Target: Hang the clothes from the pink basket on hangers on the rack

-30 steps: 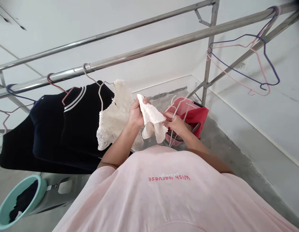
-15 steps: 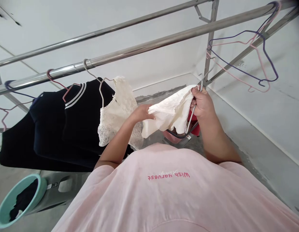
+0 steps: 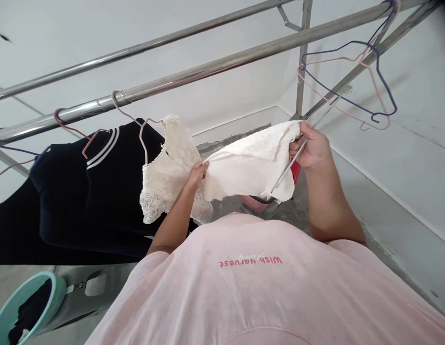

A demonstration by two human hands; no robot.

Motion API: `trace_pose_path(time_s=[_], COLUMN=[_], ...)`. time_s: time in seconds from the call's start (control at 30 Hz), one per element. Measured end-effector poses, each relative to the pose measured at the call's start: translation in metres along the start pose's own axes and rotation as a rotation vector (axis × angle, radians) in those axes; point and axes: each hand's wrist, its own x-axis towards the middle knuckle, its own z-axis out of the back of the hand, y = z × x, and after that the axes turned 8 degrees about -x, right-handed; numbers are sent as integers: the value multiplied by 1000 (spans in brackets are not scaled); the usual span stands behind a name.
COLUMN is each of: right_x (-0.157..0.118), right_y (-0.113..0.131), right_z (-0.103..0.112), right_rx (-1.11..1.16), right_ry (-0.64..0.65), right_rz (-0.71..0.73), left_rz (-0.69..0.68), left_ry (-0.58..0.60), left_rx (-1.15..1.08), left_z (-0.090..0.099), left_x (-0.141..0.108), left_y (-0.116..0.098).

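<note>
While dark garments hang from a metal rail beside a cream lace top, a person's left hand pinches one end of a white garment, which stretches between both hands, and the right hand grips its other end together with a pale, slender hanger.
</note>
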Motion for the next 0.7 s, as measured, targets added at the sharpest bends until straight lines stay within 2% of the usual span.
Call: trace_pose_path(time_s=[0.07,0.13,0.2,0.27,0.37,0.43,0.53,0.63,0.7], right_x=[-2,-2,-2,-1,-1,-1,2,8,13], right_y=[-9,-21,-34,-45,-57,-62,-66,-70,-72], right_z=[-2,-8,-18,-31,-49,-57,-56,-44,-35], right_rx=[1,-54,-95,-144,-263,-343,-478,-701,-886], right_ry=[29,76,104,147,279,341,364,326,288], right_rz=[-148,-211,-214,-213,-218,-192,-109,37,148], left_rz=[-43,-96,-185,-281,-376,-398,-384,-364,-312], left_ry=[-146,-258,-279,-157,138,241,225,165,181], left_rx=[-2,22,66,68,-19,-40,32,83,40], left_z=[0,-3,-13,-30,-59,-72,-77,-67,-59], left_x=[7,10,6,-4,-21,-27,-27,-23,-21], left_y=[2,0,-5,-13,-31,-42,-51,-55,-59])
